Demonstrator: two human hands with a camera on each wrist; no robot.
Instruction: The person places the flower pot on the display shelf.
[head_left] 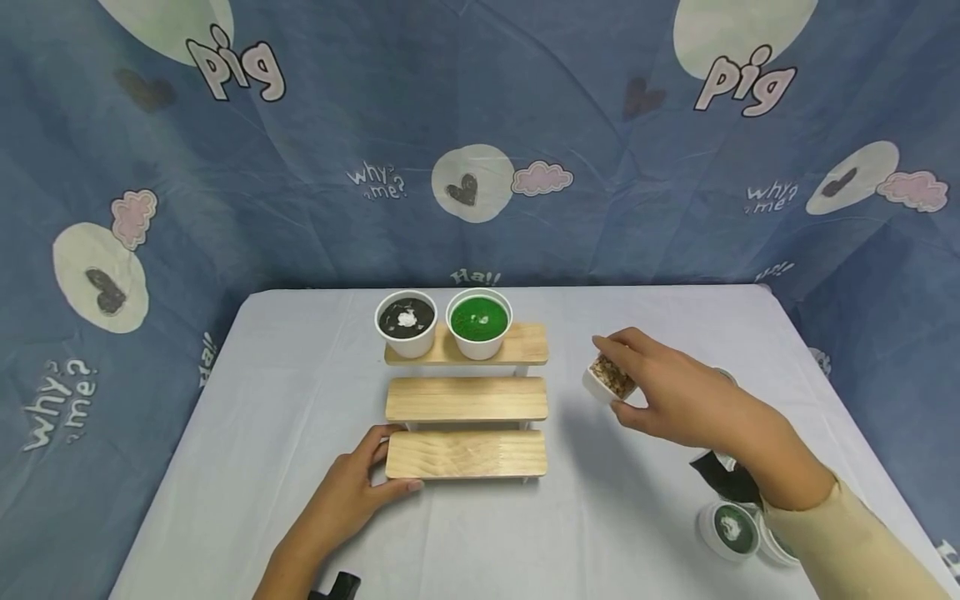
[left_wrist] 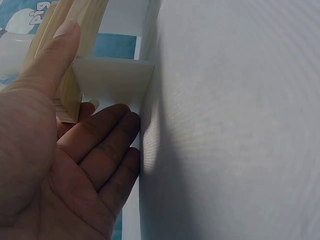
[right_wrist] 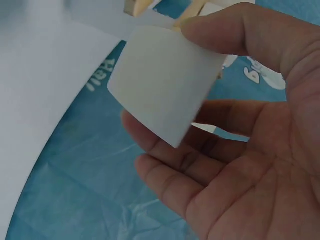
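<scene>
A three-step wooden display stand (head_left: pixel 467 454) stands mid-table, its light planks on white supports. My left hand (head_left: pixel 352 492) grips the left end of its lowest plank, thumb along the front edge and index finger behind. In the left wrist view, the other fingers of that hand (left_wrist: pixel 95 160) lie beside the white support (left_wrist: pixel 117 77). My right hand (head_left: pixel 686 392) holds a small white cup (head_left: pixel 597 387) of brown crumbly stuff in the air, right of the stand. Thumb and fingers pinch its sides, and the cup (right_wrist: pixel 160 82) is tilted.
On the top plank stand two white cups, one with a black filling (head_left: pixel 406 319) and one with a green filling (head_left: pixel 479 320). More white cups, one with dark green filling (head_left: pixel 735 530), sit at the right, partly under my right forearm. Blue printed cloth (head_left: pixel 480 100) surrounds the white table (head_left: pixel 315 367).
</scene>
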